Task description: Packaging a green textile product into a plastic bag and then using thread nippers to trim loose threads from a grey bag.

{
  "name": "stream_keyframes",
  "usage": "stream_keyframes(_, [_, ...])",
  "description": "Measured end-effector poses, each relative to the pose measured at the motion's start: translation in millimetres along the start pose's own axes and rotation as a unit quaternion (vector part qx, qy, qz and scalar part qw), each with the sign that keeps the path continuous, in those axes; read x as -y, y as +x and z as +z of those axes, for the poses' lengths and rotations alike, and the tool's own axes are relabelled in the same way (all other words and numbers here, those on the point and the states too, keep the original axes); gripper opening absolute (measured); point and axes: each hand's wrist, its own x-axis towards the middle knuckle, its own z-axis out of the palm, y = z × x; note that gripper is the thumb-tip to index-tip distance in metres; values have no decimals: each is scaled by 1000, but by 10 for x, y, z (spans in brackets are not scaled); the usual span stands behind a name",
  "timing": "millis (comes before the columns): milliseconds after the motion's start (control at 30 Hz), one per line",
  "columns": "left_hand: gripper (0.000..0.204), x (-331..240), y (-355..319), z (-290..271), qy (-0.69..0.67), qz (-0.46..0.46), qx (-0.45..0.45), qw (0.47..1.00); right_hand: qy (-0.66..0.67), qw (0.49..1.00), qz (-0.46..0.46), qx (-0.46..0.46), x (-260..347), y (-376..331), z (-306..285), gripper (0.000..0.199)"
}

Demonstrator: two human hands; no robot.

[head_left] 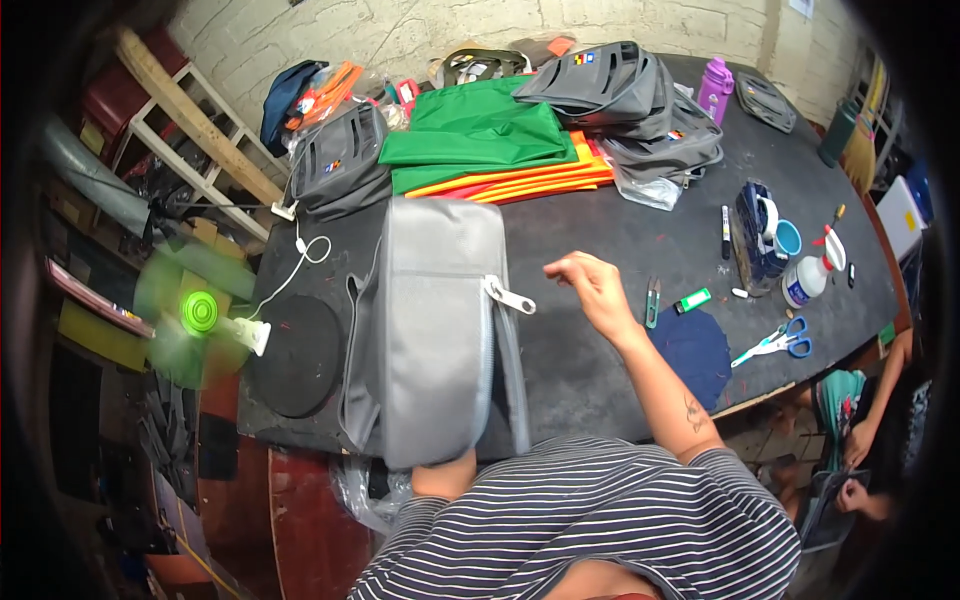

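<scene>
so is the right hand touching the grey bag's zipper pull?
Apart. The head view shows bare black table between the right hand and the zipper pull on the grey bag.

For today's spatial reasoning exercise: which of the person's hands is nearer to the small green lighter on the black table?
Right. The right hand hovers above the table just left of the green lighter. The left hand is hidden under the near end of the grey backpack, farther away.

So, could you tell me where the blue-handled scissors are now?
In the head view, the scissors lie at the table's right edge, beside the dark blue fabric circle.
</scene>
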Motion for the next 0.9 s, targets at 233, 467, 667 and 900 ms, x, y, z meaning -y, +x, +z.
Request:
stream_keyframes(233, [42,455,71,221,-60,-6,-22,998,281,824,237,431,820,-259,-368,78])
stream_keyframes(467, [43,724,603,819,-125,-45,-31,991,488,824,258,130,76,-546,-82,33])
stream_keyframes(667, [54,463,246,547,-259,-33,149,954,682,673,281,-54,-474,-415,-522,32])
stream_keyframes(900, [39,-79,-80,458,-392,16,106,914,708,648,250,-129,-691,-449,-573,37])
